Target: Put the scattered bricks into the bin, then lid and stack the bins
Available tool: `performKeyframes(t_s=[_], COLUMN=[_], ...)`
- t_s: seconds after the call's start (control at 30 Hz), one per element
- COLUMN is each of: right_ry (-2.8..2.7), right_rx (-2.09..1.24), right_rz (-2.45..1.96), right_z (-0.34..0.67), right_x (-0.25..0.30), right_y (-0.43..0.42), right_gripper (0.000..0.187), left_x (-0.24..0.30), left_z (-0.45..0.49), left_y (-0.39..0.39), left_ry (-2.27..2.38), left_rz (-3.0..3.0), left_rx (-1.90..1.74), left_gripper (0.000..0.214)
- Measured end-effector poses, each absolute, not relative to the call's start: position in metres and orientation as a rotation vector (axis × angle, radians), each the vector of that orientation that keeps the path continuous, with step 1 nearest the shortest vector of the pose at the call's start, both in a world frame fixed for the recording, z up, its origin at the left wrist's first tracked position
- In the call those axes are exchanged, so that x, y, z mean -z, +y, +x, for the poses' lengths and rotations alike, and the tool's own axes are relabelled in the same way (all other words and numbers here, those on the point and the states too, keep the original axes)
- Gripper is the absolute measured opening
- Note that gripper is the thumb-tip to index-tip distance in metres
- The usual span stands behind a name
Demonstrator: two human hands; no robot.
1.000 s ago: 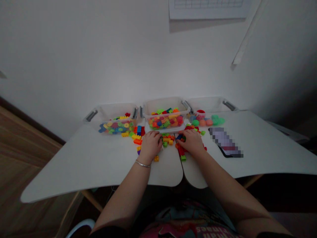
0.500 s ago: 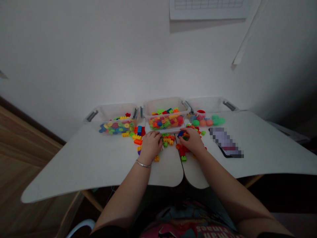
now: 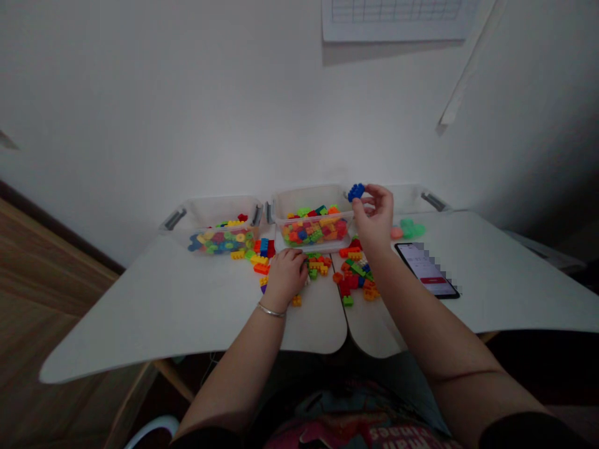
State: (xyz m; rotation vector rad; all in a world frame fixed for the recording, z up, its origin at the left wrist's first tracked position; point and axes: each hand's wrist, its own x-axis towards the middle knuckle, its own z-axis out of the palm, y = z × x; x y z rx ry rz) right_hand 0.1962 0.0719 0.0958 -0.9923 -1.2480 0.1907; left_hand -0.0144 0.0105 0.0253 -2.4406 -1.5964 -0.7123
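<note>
In the head view, my right hand (image 3: 375,215) is raised at the right end of the middle bin (image 3: 311,198). Thumb and fingers pinch a blue building block (image 3: 356,192) with studs, level with the bin's rim. My left hand (image 3: 287,274) rests low among loose building blocks (image 3: 318,265) on the white table (image 3: 187,312). Its fingers are curled, and what lies under them is hidden. Another heap of red, green and orange blocks (image 3: 355,277) lies below my right hand. Many coloured blocks partly fill the middle bin.
A left clear bin (image 3: 213,209) holds small coloured pieces. The right clear bin (image 3: 409,196), partly behind my right hand, holds green and orange pieces. A phone (image 3: 425,271) lies on the table at right. The wall (image 3: 234,112) rises behind the bins.
My right hand has lifted from the right heap, up and away towards the middle bin's right end, with a blue block in its fingers. My left hand has barely moved.
</note>
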Motion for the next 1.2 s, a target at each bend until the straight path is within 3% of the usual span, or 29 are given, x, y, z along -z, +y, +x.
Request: performKeyframes(t_s=[0.23, 0.5, 0.87, 0.97, 1.03, 1.1, 1.2], right_ry=[-1.502, -1.735, -1.691, -1.591, -1.582, -1.704, -1.984], right_rx=[-0.222, -0.261, -0.107, -0.015, 0.031, 0.024, -0.066], right_rz=[-1.117, -1.498, -1.0, -0.922, -0.954, -1.004, -1.1], right_z=[0.175, 0.162, 0.172, 0.181, 0.188, 0.198, 0.211], right_x=[-0.128, -0.127, -0.116, -0.098, -0.079, -0.059, -0.032], right_y=[0.126, 0.129, 0.091, 0.06, 0.041, 0.025, 0.007], right_gripper=[0.041, 0.046, 0.046, 0.04, 0.026, 0.014, 0.012], left_x=[-0.026, -0.03, -0.028, -0.028, -0.028, -0.027, -0.026], left_z=[-0.015, -0.014, -0.015, -0.014, -0.014, -0.014, -0.014], left_y=[0.01, 0.007, 0.009, 0.009, 0.008, 0.008, 0.008], left_ry=[-1.588, -1.609, -1.591, -1.601, -1.605, -1.604, -1.599], left_rz=[-2.44, -2.445, -2.448, -2.446, -2.444, -2.437, -2.424], left_rx=[0.729, 0.716, 0.712, 0.696, 0.687, 0.687, 0.697], left_gripper=[0.025, 0.024, 0.024, 0.024, 0.024, 0.024, 0.024])
